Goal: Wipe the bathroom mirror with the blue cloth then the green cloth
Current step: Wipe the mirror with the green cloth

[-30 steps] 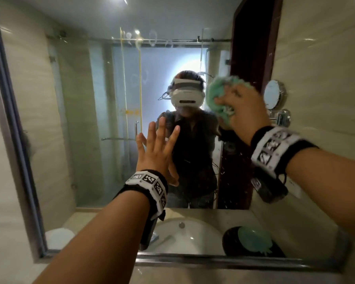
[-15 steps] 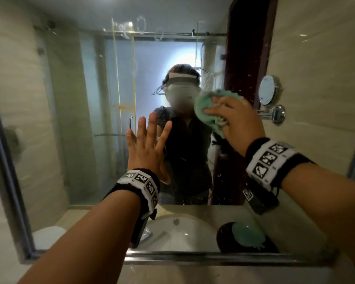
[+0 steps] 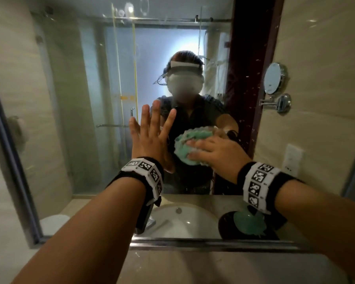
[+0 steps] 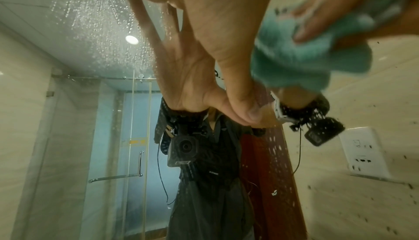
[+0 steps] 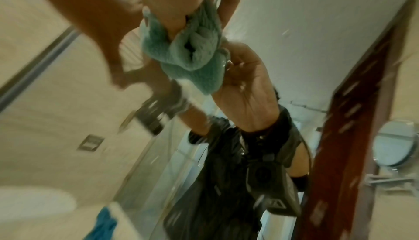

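Note:
The bathroom mirror (image 3: 70, 99) fills the head view and shows a person's reflection. My left hand (image 3: 150, 138) lies flat against the glass with its fingers spread and holds nothing. The left wrist view shows its palm (image 4: 217, 20) on the glass. Just to its right, my right hand (image 3: 215, 152) grips a bunched green cloth (image 3: 184, 144) and presses it onto the mirror at chest height of the reflection. The cloth (image 5: 192, 55) sits crumpled under the right hand (image 5: 167, 7), and it also shows in the left wrist view (image 4: 294, 61). A blue cloth (image 5: 104, 226) appears blurred, low in the right wrist view.
Water drops (image 4: 95, 11) dot the upper glass. The mirror reflects a white sink (image 3: 182, 220), a black dish (image 3: 225, 224) holding something green, a round wall mirror (image 3: 274, 78) and a socket (image 3: 293, 158). The mirror's metal lower frame (image 3: 193, 242) runs above the counter (image 3: 213, 267).
My right hand has swept the green cloth down and to the left across the glass, from head height of the reflection to chest height. The left hand stays flat on the mirror.

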`<state>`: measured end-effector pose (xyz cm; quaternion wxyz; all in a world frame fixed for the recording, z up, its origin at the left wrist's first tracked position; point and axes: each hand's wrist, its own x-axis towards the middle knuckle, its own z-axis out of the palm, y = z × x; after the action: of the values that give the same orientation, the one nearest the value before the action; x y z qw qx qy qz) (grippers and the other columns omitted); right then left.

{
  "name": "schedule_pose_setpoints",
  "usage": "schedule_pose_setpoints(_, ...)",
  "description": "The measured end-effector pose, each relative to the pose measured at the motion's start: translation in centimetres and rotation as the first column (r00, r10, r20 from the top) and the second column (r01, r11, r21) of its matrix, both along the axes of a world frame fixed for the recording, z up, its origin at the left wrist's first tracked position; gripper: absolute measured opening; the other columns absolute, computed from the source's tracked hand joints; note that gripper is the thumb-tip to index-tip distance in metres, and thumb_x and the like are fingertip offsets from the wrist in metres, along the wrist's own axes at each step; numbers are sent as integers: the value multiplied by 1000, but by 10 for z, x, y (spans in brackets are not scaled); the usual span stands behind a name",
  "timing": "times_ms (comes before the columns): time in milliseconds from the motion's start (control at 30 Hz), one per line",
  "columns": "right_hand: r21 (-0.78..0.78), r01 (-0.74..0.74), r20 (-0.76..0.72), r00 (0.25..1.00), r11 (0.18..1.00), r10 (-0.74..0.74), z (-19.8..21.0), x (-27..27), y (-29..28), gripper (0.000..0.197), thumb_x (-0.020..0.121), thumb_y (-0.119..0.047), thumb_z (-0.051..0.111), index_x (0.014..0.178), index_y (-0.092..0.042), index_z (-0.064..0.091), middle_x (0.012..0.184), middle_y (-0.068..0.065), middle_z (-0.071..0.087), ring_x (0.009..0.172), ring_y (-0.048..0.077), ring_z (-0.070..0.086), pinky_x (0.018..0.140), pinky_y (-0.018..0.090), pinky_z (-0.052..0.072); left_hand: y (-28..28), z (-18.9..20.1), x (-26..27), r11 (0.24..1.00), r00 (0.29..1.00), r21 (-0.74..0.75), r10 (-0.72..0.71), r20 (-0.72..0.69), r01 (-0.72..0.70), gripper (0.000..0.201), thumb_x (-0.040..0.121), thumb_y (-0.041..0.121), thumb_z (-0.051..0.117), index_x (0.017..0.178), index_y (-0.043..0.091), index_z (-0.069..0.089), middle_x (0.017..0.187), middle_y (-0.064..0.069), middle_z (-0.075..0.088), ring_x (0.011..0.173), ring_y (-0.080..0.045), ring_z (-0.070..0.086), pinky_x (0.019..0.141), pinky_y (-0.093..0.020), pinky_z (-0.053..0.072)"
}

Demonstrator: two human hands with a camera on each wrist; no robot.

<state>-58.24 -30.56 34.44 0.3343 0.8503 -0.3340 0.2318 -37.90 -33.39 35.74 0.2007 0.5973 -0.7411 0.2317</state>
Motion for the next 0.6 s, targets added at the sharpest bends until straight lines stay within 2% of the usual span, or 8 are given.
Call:
schedule_pose_setpoints(67, -71, 39, 191, 981, 997, -25, 36, -11, 0, 37, 72, -8, 72, 107, -20, 70, 123, 7, 62, 107, 34, 59, 87, 49, 50, -1, -1, 1, 1000, 1000, -4, -8, 2, 8, 155, 48, 70, 77, 124, 28, -52, 136, -12, -51, 125, -34, -44, 112, -63, 0)
schedule_pose_setpoints(133, -55, 67, 420, 907, 996, -38, 69, -17, 1, 42, 73, -3, 72, 112, -20, 67, 131, 6, 56, 115, 34, 52, 98, 39, 39, -4, -1, 3, 1000, 1000, -6, -10, 4, 10, 156, 46, 71, 77, 126, 28, -51, 138, -12, -49, 123, -34, -46, 111, -63, -4)
schedule_pose_setpoints(200, -82, 111, 522, 852, 990, -52, 82, -16, -5, 41, 77, -2, 67, 113, -20, 66, 134, 5, 53, 117, 35, 49, 100, 32, 30, -5, -1, 3, 1000, 1000, -3, -16, 6, 16, 156, 46, 71, 77, 126, 29, -50, 139, -12, -48, 122, -34, -47, 110, -63, -9)
schedule_pose_setpoints(267, -161, 157, 541, 840, 974, -46, 79, -8, -9, 37, 77, -4, 69, 111, -19, 68, 131, 8, 55, 112, 38, 51, 97, 37, 36, -6, -2, 1, 1000, 1000, -8, -10, 10, 10, 157, 46, 71, 77, 125, 29, -51, 141, -12, -47, 122, -34, -47, 108, -62, -11)
schedule_pose_setpoints(367, -122, 142, 474, 878, 982, -68, 48, 6, -11, 34, 81, -13, 64, 112, -24, 65, 128, 10, 56, 108, 39, 53, 90, 49, 47, -6, -2, 1, 1000, 1000, -29, 10, 10, -9, 158, 45, 71, 77, 124, 29, -52, 142, -12, -46, 123, -34, -46, 109, -62, -9)
schedule_pose_setpoints(433, -96, 116, 320, 944, 989, -80, 15, 14, -12, 38, 76, -11, 72, 111, -24, 65, 125, 10, 58, 104, 39, 56, 83, 55, 50, -6, -3, 0, 999, 1000, -44, 17, 17, -16, 157, 45, 72, 76, 125, 28, -51, 140, -12, -49, 126, -34, -43, 111, -63, -5)
schedule_pose_setpoints(533, -68, 82, 55, 995, 994, -79, -55, 17, -14, 41, 66, -17, 75, 107, -20, 67, 114, 9, 65, 100, 31, 63, 81, 52, 53, -5, -5, -1, 996, 999, -82, 30, 19, -28, 149, 54, 74, 71, 128, 27, -49, 140, -14, -47, 132, -36, -37, 112, -63, -3)
schedule_pose_setpoints(600, 39, 61, -75, 996, 997, -58, -95, 11, -10, 50, 62, -16, 78, 108, -21, 59, 114, 7, 64, 98, 27, 65, 77, 46, 56, -2, -12, -1, 996, 999, -81, 28, 27, -26, 147, 55, 75, 69, 130, 26, -47, 143, -15, -45, 135, -36, -34, 111, -63, -8)
